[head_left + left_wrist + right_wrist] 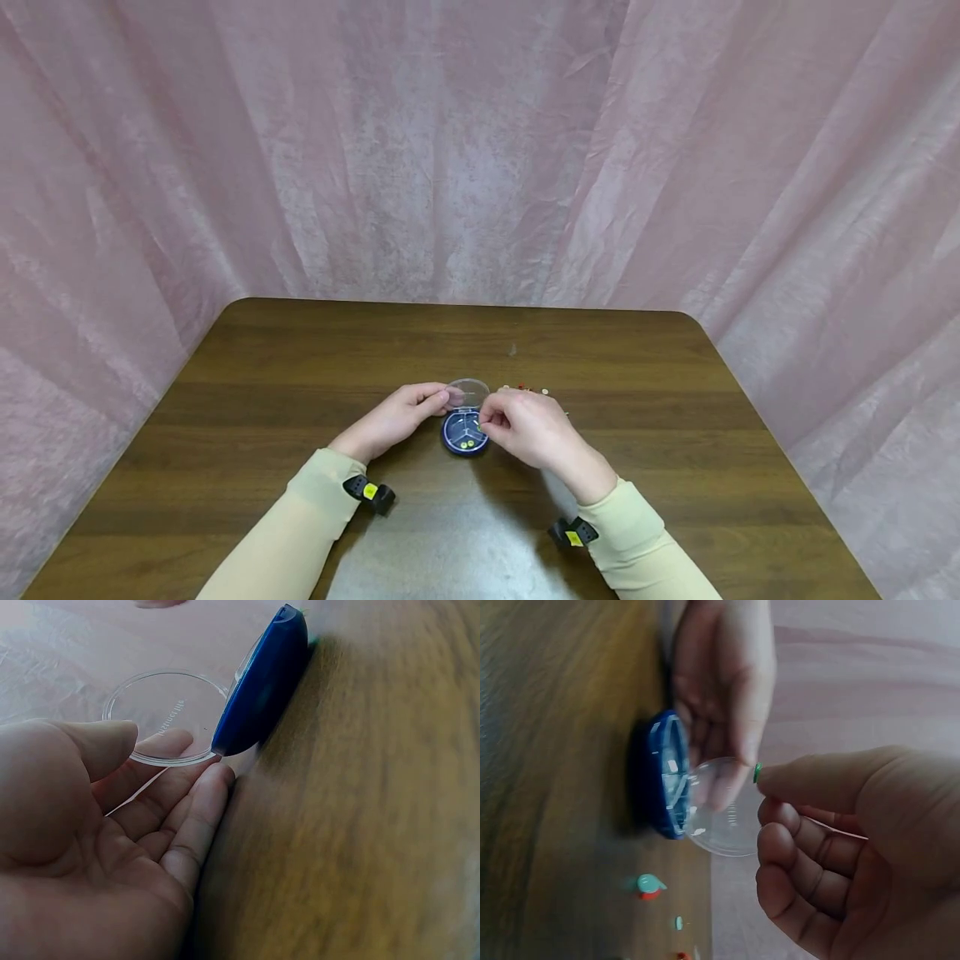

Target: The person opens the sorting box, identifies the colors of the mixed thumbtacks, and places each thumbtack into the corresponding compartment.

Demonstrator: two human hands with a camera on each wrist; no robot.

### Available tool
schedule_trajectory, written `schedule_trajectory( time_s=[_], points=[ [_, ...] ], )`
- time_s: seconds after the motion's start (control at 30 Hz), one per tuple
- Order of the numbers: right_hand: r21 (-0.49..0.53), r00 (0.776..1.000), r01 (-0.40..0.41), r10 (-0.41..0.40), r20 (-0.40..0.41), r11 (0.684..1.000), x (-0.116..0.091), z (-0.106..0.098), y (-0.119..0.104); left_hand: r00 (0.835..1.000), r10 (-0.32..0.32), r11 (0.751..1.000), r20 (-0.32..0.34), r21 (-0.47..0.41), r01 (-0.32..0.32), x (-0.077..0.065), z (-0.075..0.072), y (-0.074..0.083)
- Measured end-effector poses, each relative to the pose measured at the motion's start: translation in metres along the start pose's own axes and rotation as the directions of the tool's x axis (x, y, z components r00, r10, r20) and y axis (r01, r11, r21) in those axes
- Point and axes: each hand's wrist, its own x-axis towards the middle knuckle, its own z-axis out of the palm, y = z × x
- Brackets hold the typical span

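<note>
Left hand (405, 417) pinches the clear round lid (165, 705) of a round blue plastic case (262, 690) on the brown surface (420, 346). Right hand (531, 427) pinches a small green piece (757, 773).

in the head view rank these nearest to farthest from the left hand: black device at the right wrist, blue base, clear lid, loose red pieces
From the left hand:
1. Clear lid: at its fingers, touching.
2. Blue base: just right of the fingers.
3. Loose red pieces: farther right, beyond the base.
4. Black device: right wrist, nearer the person.
</note>
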Motion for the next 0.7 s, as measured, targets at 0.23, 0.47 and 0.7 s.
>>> schedule_trajectory(
  time_s=[0.23, 0.47, 0.7],
  points=[
    [-0.131, 0.999, 0.046, -0.048, -0.012, 0.990, -0.002, 0.018, 0.003, 1.000, -0.004, 1.000, -0.002, -0.015, 0.004, 0.001, 0.001, 0.000],
    [-0.171, 0.998, 0.057, -0.062, -0.026, 0.984, -0.004, 0.026, 0.003, 1.000, -0.011, 1.000, -0.005, -0.007, 0.011, 0.000, 0.001, 0.000],
    [-0.186, 0.996, 0.072, -0.080, -0.033, 0.980, -0.004, 0.030, 0.004, 1.000, -0.011, 1.000, -0.003, -0.001, 0.011, 0.000, 0.001, 0.002]
  ],
)
